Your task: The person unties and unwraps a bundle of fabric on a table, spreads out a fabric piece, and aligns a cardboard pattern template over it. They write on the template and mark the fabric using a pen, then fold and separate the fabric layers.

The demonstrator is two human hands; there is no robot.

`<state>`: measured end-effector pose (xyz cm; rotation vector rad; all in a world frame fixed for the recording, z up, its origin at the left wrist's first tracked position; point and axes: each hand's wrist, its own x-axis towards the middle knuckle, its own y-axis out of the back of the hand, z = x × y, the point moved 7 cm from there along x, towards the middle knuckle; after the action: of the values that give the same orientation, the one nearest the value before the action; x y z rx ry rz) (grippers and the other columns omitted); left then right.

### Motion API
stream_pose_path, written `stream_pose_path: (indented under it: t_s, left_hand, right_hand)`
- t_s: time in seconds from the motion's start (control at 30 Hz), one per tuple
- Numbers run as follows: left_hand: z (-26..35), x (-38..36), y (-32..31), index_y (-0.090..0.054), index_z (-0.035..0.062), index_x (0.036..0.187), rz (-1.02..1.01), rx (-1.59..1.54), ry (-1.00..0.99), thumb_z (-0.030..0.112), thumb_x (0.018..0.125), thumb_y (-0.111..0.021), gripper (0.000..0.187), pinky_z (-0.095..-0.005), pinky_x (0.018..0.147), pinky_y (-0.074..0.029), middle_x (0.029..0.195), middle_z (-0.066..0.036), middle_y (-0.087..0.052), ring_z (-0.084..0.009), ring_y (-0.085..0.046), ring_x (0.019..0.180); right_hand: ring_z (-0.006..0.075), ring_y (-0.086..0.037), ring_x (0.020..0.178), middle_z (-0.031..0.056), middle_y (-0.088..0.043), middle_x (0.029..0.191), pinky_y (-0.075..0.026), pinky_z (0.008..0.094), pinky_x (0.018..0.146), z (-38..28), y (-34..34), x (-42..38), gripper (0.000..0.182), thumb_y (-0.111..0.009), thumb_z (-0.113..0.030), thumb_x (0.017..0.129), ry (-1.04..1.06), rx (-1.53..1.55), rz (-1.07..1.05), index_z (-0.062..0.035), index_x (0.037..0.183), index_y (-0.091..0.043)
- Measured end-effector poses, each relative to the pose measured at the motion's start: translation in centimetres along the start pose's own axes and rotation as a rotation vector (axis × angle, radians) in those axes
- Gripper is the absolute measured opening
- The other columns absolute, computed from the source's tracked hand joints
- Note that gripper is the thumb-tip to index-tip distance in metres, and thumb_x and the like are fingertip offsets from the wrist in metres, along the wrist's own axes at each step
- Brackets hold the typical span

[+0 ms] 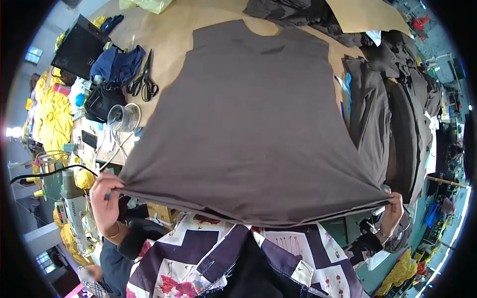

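A dark brown garment body [253,119] lies spread over the table, its scooped neckline at the far end and its wide hem toward me. My left hand [105,196] pinches the hem's left corner. At the right corner, my right hand [392,213] grips the same hem, pulling it taut between both hands. The near edge hangs slightly past the table edge, and more than one layer shows along it. A small dark mark or fold shows below the neckline.
Black scissors [144,82], navy cloth [119,64] and a clear plastic container [124,118] lie on the left. More brown fabric pieces [367,109] are heaped on the right, with brown paper [367,17] behind. A sewing machine [74,211] stands at the lower left.
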<state>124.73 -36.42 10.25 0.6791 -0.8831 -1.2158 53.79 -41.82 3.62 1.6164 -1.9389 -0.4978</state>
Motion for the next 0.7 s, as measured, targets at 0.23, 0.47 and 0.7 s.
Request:
stream_pose_path:
  t_s: [0.23,0.47,0.7]
  left_hand:
    - [-7.3,2.6,-6.8,-0.056,-0.0025,0.082,-0.319,-0.108,0.272,-0.008,0.07,-0.06,0.014,-0.0286,0.067,-0.045,0.077,-0.011,-0.057,-0.0209,-0.056,0.071]
    - [-12.5,17.8,-13.3,-0.061,-0.0021,0.09,-0.025,-0.073,0.083,0.002,0.079,-0.064,0.012,-0.0303,0.065,-0.046,0.082,-0.014,-0.062,-0.0219,-0.06,0.072]
    - [-15.6,27.9,-22.2,-0.053,0.0138,0.12,0.231,0.303,0.027,0.005,0.073,-0.067,0.05,-0.0419,0.093,-0.037,0.117,-0.014,-0.05,-0.0348,-0.047,0.111]
  right_hand:
    - [0.0131,-0.052,0.073,0.0078,-0.055,0.082,-0.042,0.0244,0.065,1.0,-6.0,5.9,0.011,-0.052,0.011,0.072,-0.098,-0.11,-0.257,0.0025,0.078,-0.054]
    - [0.0118,-0.054,0.076,0.0059,-0.057,0.086,-0.043,0.0235,0.068,2.8,-14.6,23.3,0.007,-0.057,0.007,0.077,0.118,-0.12,-0.268,0.0023,0.082,-0.056]
    - [0.0204,-0.058,0.094,0.0113,-0.055,0.111,-0.047,0.0304,0.082,7.7,-25.6,34.5,0.048,-0.065,-0.002,0.078,0.285,-0.324,0.04,-0.0067,0.123,-0.05]
